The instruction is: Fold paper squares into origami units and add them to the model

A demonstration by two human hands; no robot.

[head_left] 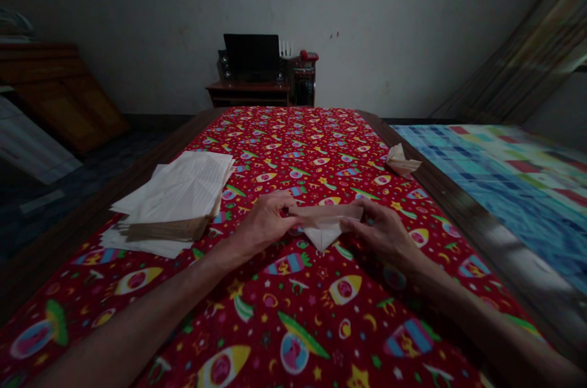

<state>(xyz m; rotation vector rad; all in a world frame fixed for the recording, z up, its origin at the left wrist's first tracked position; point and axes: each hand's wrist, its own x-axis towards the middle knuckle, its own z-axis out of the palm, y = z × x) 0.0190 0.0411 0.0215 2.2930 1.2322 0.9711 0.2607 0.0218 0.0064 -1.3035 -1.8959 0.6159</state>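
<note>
A folded sheet of paper [322, 236] is held level between my two hands, low over the red patterned cloth [293, 290]. Its lower edge comes to a downward point, and a straight folded band runs along the top. My left hand [270, 215] pinches the band's left end between thumb and fingers. At the other end, my right hand [380, 226] pinches the paper the same way. Left of my left hand lies a stack of paper sheets [178, 189], the top ones creased. A finished-looking folded paper piece [402, 160] stands near the table's right edge.
The dark wooden table border [513, 253] shows along the right side. Beyond it lies a bed with a checked cover [477, 174]. A monitor [252, 57] and a red telephone [309, 55] stand by the far wall. A wooden cabinet [64, 95] is at left.
</note>
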